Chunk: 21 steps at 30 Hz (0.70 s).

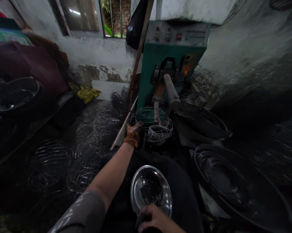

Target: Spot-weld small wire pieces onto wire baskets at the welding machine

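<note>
My left hand (133, 131), in an orange-brown glove, is closed on the left side of a round wire frame (169, 125) in front of the green machine (146, 71). The frame lies around the machine's lower electrode arm (156, 111), under a thick metal cylinder (171, 90). My right hand (154, 217) is bare, at the near rim of a shiny steel bowl (135, 184) that holds small dark metal pieces. Its fingers are curled, and whatever they hold is hidden.
Piles of wire frames (94, 126) cover the floor at left. A wooden board (124, 126) stands beside the machine. Large dark pans (206, 124) and a basin of wire rings (233, 187) are at right. A yellow cloth (87, 94) lies near the wall.
</note>
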Motion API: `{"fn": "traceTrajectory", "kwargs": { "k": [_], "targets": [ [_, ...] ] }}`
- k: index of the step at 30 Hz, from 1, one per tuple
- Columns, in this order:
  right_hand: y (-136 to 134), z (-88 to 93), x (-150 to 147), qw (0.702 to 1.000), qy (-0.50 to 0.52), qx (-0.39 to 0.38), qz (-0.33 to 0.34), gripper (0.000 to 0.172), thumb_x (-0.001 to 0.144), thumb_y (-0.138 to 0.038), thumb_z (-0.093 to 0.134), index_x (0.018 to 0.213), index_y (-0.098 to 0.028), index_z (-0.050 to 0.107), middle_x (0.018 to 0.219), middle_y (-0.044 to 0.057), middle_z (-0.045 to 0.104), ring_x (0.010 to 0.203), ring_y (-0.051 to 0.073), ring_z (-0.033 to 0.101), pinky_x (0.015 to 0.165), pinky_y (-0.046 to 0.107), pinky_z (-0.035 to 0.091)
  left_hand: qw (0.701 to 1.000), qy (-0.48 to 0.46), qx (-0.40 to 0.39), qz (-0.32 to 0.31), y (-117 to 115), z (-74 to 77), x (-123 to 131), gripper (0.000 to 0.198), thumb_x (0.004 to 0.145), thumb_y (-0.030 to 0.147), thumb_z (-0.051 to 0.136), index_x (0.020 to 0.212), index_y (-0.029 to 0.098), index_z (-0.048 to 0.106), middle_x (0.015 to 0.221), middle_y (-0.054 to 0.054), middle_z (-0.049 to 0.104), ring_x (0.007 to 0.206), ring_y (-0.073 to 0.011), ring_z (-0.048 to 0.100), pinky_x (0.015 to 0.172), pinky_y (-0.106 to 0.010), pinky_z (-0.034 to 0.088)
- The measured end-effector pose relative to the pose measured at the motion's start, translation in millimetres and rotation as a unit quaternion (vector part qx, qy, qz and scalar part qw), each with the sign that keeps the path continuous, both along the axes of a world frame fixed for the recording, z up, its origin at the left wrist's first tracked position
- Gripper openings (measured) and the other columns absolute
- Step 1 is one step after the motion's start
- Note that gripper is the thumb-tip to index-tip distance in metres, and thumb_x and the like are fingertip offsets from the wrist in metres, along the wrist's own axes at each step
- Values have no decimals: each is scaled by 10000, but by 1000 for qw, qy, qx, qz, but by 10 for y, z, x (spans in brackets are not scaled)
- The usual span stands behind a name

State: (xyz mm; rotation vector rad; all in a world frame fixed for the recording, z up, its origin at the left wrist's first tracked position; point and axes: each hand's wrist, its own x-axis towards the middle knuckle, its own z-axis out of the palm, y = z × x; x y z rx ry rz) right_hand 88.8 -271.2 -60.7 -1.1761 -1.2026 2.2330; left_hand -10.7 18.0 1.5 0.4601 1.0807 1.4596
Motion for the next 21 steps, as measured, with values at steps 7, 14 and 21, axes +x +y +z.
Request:
{"fn": "traceTrajectory", "kwargs": {
  "k": [7, 14, 21],
  "targets": [
    [876, 866, 371, 921, -103, 203, -315, 244, 712, -427, 774, 804, -202, 764, 701, 52, 729, 645, 236, 698, 645, 361, 596, 998, 1, 61, 9, -96, 57, 49, 760, 615, 116, 883, 1302, 221, 575, 1054, -58, 723, 929, -174, 693, 862, -281, 542],
    [1822, 751, 432, 788, -137, 325, -505, 534, 658, -641, 797, 815, -144, 683, 609, 42, 673, 469, 165, 604, 411, 249, 496, 998, 37, 53, 15, -206, 109, 81, 701, 659, 147, 866, 1294, 237, 583, 1047, -46, 716, 918, -167, 685, 855, -285, 539],
    [1919, 548, 375, 787, -168, 281, -522, 474, 670, -605, 765, 804, -163, 658, 570, 15, 660, 413, 160, 593, 365, 237, 476, 999, 35, 7, 4, -224, 171, 128, 813, 670, 214, 895, 1391, 268, 524, 917, -9, 714, 858, -190, 683, 786, -299, 545]
  ]
}}
